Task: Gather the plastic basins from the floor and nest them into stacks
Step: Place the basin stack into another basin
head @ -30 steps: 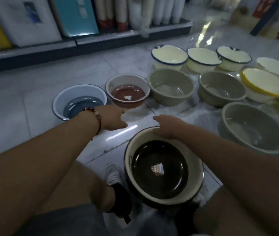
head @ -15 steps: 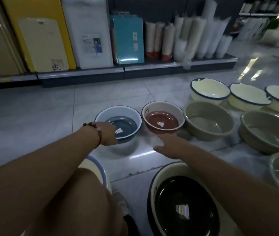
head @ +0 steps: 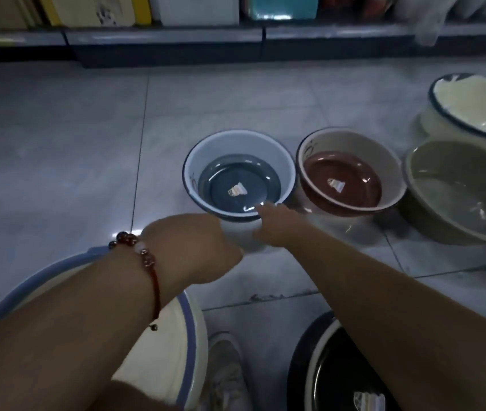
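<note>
A white basin with a blue-grey bottom and dark rim (head: 237, 149) stands on the tiled floor at centre. My right hand (head: 277, 225) reaches to its near rim, fingertips over the edge and thumb below. My left hand (head: 203, 244), with a bead bracelet on the wrist, is against the basin's near outer wall; its fingers are hidden behind the back of the hand. To the right stand a red-bottomed basin (head: 351, 143), an olive basin (head: 455, 161) and a cream basin with a dark blue rim (head: 470, 108).
A black-bottomed basin (head: 313, 363) lies at the lower right under my right arm. A cream basin with a blue rim (head: 190, 327) sits under my left arm. My shoe (head: 225, 372) is between them. A low shop shelf (head: 170, 40) with packaged goods runs along the back.
My right hand moved left from the floor near the red-bottomed basin to the blue-grey basin's rim. My left hand stayed at that basin. The view dropped lower and closer.
</note>
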Demonstrator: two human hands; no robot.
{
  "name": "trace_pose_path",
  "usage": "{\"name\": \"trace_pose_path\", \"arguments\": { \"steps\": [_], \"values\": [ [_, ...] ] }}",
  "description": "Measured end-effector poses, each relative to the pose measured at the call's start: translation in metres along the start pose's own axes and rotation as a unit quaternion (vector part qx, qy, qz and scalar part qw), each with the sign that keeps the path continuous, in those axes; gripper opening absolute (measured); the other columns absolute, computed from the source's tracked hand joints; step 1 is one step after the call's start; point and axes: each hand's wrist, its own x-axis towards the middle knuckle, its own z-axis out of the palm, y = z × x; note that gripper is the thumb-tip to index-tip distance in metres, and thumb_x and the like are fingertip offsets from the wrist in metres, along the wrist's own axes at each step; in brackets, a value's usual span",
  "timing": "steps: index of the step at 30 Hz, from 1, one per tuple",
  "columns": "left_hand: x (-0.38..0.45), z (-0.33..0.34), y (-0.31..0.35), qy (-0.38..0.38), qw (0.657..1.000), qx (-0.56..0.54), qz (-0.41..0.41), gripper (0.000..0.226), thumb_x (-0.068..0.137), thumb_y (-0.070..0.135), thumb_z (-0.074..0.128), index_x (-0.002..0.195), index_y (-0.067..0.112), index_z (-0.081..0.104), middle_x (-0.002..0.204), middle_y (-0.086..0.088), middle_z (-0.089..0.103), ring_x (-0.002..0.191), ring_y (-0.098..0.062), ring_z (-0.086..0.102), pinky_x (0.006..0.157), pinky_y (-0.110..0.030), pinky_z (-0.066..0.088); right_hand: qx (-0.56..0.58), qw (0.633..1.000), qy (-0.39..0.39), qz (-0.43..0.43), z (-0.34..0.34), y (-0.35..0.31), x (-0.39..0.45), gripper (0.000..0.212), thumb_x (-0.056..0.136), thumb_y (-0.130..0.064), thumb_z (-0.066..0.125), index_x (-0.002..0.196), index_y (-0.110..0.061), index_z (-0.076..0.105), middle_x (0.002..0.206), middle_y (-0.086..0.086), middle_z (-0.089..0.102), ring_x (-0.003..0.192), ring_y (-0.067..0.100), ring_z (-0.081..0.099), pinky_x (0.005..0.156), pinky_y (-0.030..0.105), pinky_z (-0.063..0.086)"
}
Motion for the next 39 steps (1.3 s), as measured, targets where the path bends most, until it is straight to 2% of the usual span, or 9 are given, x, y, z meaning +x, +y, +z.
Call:
{"name": "trace_pose_path", "arguments": {
  "steps": [5,11,16,19,22,24,28,31,39],
  "values": [
    [0.024,0.009,0.004,-0.015,1.000,-0.008,-0.002,0.058,0.092,0.064,0.043,0.139,0.031,0.044,0.141,0.008,0.050,0.120,-0.011,0.049,0.078,-0.020,0.030,-0.033,0.999,-0.033,0.006,0.041,0.011,0.065,0.082,0.088,-0.048,0.054,0.156,-0.025,0.014,0.162,0.002,0.016,0.148,0.035,0.015,0.116,0.050,0.026],
    [0.040,0.009,0.011,-0.043,0.999,-0.016,-0.025,0.056,0.090,0.067,0.044,0.136,0.034,0.043,0.138,0.010,0.049,0.106,-0.005,0.044,0.061,-0.017,0.029,-0.006,1.000,-0.002,0.017,0.058,0.033,0.070,0.054,0.089,-0.059,0.047,0.121,-0.019,0.061,0.129,0.009,0.057,0.124,0.033,0.047,0.102,0.044,0.041],
    [0.042,0.011,0.013,-0.041,0.999,0.007,-0.014,0.055,0.088,0.069,0.045,0.130,0.033,0.048,0.127,0.008,0.056,0.098,-0.007,0.047,0.063,-0.012,0.028,0.048,0.971,0.101,0.210,0.081,0.063,0.033,0.048,0.089,-0.039,0.058,0.131,-0.017,0.051,0.144,0.012,0.040,0.132,0.035,0.036,0.108,0.046,0.034],
    [0.041,0.012,0.014,-0.041,0.999,0.020,-0.013,0.061,0.086,0.071,0.045,0.133,0.032,0.046,0.129,0.007,0.055,0.107,-0.012,0.051,0.080,-0.026,0.039,0.320,0.854,0.056,0.405,0.087,0.079,0.014,0.069,0.087,-0.031,0.066,0.141,-0.008,0.031,0.141,0.016,0.039,0.122,0.033,0.048,0.104,0.043,0.042],
    [0.041,0.013,0.016,-0.049,0.998,0.032,-0.011,0.062,0.087,0.070,0.046,0.134,0.030,0.046,0.133,0.004,0.055,0.116,-0.016,0.053,0.089,-0.029,0.041,0.654,0.604,-0.074,0.449,0.084,0.076,-0.001,0.026,0.094,-0.015,0.060,0.113,-0.004,0.045,0.092,0.015,0.055,0.077,0.028,0.055,0.083,0.039,0.051],
    [0.041,0.013,0.016,-0.050,0.998,0.036,-0.009,0.062,0.086,0.070,0.046,0.133,0.029,0.047,0.133,0.005,0.054,0.116,-0.017,0.053,0.092,-0.030,0.043,0.710,0.545,-0.064,0.440,0.082,0.071,-0.009,0.013,0.092,-0.005,0.060,0.103,-0.003,0.053,0.082,0.014,0.056,0.070,0.025,0.056,0.068,0.037,0.055],
    [0.037,0.012,0.019,-0.050,0.997,0.052,-0.001,0.066,0.086,0.070,0.046,0.138,0.030,0.044,0.141,0.004,0.051,0.123,-0.019,0.051,0.097,-0.031,0.043,0.732,0.535,-0.044,0.420,0.066,0.060,-0.019,0.010,0.092,0.004,0.055,0.083,-0.001,0.053,0.078,0.012,0.056,0.066,0.021,0.056,0.073,0.035,0.056],
    [0.034,0.011,0.022,-0.052,0.997,0.058,0.000,0.063,0.090,0.064,0.048,0.139,0.025,0.047,0.142,0.000,0.051,0.126,-0.020,0.050,0.097,-0.029,0.040,0.725,0.545,-0.047,0.419,0.056,0.054,-0.024,0.008,0.089,0.001,0.060,0.096,-0.002,0.059,0.081,0.010,0.059,0.070,0.020,0.059,0.079,0.039,0.059],
    [0.031,0.012,0.025,-0.044,0.994,0.095,0.004,0.044,0.095,0.054,0.050,0.118,0.017,0.056,0.123,-0.007,0.060,0.099,-0.022,0.055,0.074,-0.025,0.038,0.724,0.564,-0.018,0.397,0.005,0.059,-0.074,0.011,0.089,0.003,0.060,0.080,-0.002,0.054,0.079,0.009,0.053,0.070,0.019,0.053,0.092,0.040,0.054]
  ]
}}
